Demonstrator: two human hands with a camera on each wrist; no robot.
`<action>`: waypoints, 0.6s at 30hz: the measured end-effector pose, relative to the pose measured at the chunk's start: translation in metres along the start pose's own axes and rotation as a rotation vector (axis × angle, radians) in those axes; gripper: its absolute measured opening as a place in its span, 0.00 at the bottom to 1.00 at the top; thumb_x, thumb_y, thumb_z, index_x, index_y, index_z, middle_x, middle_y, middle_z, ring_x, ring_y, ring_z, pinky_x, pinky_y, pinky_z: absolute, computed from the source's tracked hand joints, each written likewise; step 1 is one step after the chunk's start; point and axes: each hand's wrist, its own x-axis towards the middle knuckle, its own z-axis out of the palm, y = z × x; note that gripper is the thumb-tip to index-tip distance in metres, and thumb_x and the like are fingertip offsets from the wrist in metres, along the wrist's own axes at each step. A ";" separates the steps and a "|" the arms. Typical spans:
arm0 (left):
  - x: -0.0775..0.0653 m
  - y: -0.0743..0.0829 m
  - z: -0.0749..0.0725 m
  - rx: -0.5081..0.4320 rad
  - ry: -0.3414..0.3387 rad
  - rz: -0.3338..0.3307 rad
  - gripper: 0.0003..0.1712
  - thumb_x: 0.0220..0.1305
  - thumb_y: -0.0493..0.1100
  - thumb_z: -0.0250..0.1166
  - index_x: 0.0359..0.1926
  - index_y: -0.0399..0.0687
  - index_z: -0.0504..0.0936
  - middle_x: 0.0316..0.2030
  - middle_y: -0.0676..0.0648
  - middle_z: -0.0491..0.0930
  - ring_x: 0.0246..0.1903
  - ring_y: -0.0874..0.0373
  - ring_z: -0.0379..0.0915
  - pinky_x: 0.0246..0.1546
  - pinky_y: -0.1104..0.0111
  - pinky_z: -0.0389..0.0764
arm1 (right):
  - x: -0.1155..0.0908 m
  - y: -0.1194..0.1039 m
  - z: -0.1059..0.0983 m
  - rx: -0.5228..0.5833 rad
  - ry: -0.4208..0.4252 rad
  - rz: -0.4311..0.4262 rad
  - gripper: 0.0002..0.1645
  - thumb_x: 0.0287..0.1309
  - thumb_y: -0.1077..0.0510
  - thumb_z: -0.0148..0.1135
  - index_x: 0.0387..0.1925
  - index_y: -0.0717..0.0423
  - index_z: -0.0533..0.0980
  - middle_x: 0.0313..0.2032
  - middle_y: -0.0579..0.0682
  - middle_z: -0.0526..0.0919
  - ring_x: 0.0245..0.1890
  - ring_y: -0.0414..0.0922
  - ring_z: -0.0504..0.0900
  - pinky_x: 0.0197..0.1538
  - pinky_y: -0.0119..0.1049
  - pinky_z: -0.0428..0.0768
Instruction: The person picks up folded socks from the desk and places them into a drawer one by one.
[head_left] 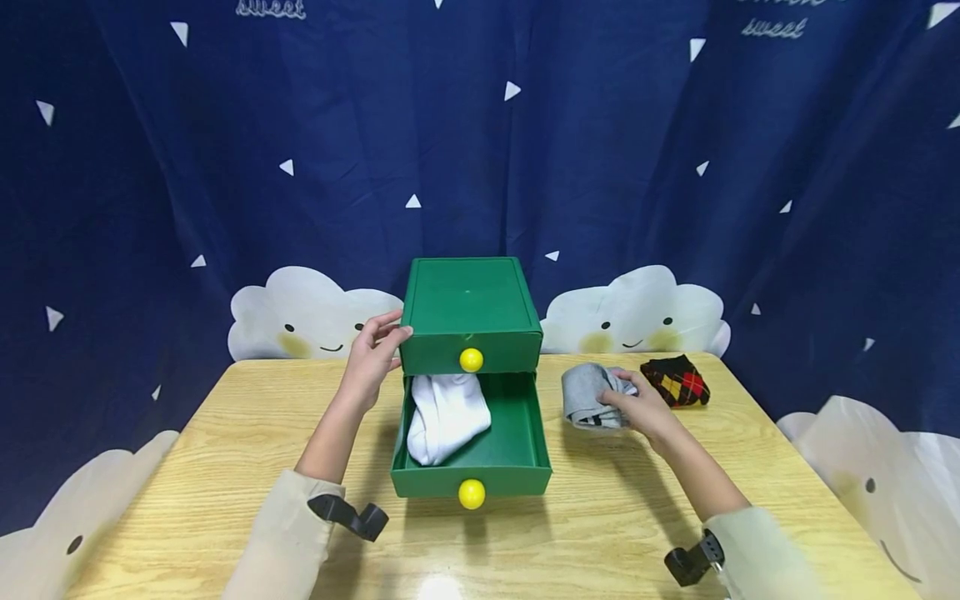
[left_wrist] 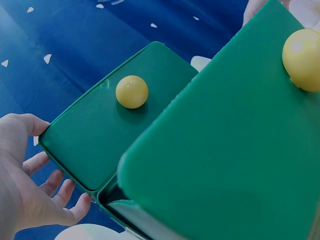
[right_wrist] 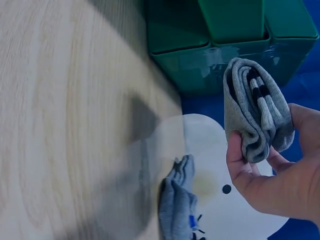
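Note:
A small green drawer cabinet (head_left: 471, 293) stands on the table with yellow ball knobs. Its upper drawer is closed; the lower drawer (head_left: 472, 482) is pulled out, with a bundle of white socks (head_left: 447, 417) lying in its left part. My left hand (head_left: 372, 358) rests against the cabinet's left side, and the left wrist view shows the thumb at a corner and the fingers spread along the wall. Right of the drawer, my right hand (head_left: 637, 406) pinches folded grey socks (right_wrist: 257, 110) with black stripes, raised above the table.
Behind the right hand, a plaid bundle (head_left: 675, 381) in black, red and yellow lies on the table (head_left: 285, 417). The right wrist view shows a grey cloth bundle (right_wrist: 177, 205) on the tabletop. A dark blue curtain (head_left: 465, 125) with white clouds hangs behind the table.

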 end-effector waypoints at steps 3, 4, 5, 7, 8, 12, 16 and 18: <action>0.001 -0.001 0.001 -0.003 0.000 -0.001 0.28 0.66 0.45 0.55 0.66 0.47 0.63 0.63 0.38 0.61 0.63 0.46 0.59 0.60 0.47 0.66 | -0.005 -0.005 -0.003 -0.011 -0.004 -0.001 0.39 0.61 0.54 0.55 0.68 0.62 0.52 0.55 0.66 0.65 0.38 0.40 0.76 0.39 0.35 0.80; 0.001 -0.001 0.001 -0.002 -0.001 -0.001 0.28 0.66 0.45 0.55 0.66 0.47 0.63 0.63 0.38 0.61 0.63 0.46 0.59 0.60 0.47 0.66 | -0.006 -0.007 -0.004 -0.012 -0.009 -0.005 0.39 0.60 0.54 0.55 0.67 0.62 0.52 0.54 0.66 0.66 0.37 0.39 0.76 0.39 0.35 0.80; 0.001 -0.001 0.000 -0.001 -0.001 -0.002 0.28 0.66 0.45 0.55 0.66 0.47 0.63 0.63 0.38 0.61 0.63 0.46 0.59 0.60 0.47 0.66 | -0.007 -0.009 -0.005 -0.005 -0.017 -0.008 0.39 0.60 0.54 0.55 0.67 0.62 0.52 0.53 0.65 0.67 0.37 0.39 0.77 0.39 0.35 0.80; 0.000 -0.001 0.000 0.002 -0.002 -0.003 0.28 0.66 0.45 0.55 0.66 0.47 0.63 0.63 0.38 0.61 0.63 0.46 0.59 0.60 0.47 0.66 | -0.010 -0.013 -0.008 0.009 -0.031 -0.013 0.38 0.60 0.55 0.55 0.67 0.62 0.52 0.52 0.64 0.67 0.36 0.38 0.77 0.39 0.35 0.80; 0.000 -0.001 0.000 0.003 -0.003 -0.004 0.28 0.66 0.45 0.55 0.66 0.47 0.63 0.63 0.38 0.61 0.63 0.46 0.59 0.61 0.47 0.65 | -0.011 -0.014 -0.009 0.014 -0.038 -0.021 0.38 0.60 0.55 0.55 0.67 0.62 0.51 0.52 0.64 0.68 0.36 0.38 0.77 0.39 0.35 0.80; 0.000 -0.001 -0.001 0.005 -0.001 -0.003 0.28 0.66 0.45 0.55 0.66 0.47 0.63 0.63 0.38 0.61 0.63 0.46 0.59 0.61 0.47 0.65 | -0.015 -0.020 -0.012 0.014 -0.061 -0.040 0.39 0.60 0.55 0.56 0.67 0.61 0.51 0.53 0.64 0.67 0.36 0.37 0.77 0.40 0.35 0.80; 0.000 -0.001 -0.001 0.005 -0.002 0.000 0.28 0.66 0.46 0.55 0.66 0.47 0.63 0.63 0.39 0.61 0.63 0.46 0.59 0.61 0.47 0.65 | -0.019 -0.025 -0.013 0.003 -0.095 -0.055 0.40 0.60 0.54 0.57 0.67 0.60 0.51 0.57 0.65 0.64 0.39 0.39 0.77 0.42 0.37 0.79; 0.000 0.000 -0.001 0.003 -0.004 0.002 0.28 0.66 0.46 0.55 0.66 0.47 0.63 0.63 0.39 0.62 0.62 0.46 0.59 0.61 0.47 0.65 | -0.021 -0.027 -0.014 -0.010 -0.112 -0.064 0.40 0.60 0.53 0.57 0.68 0.60 0.51 0.58 0.64 0.62 0.41 0.39 0.76 0.43 0.37 0.79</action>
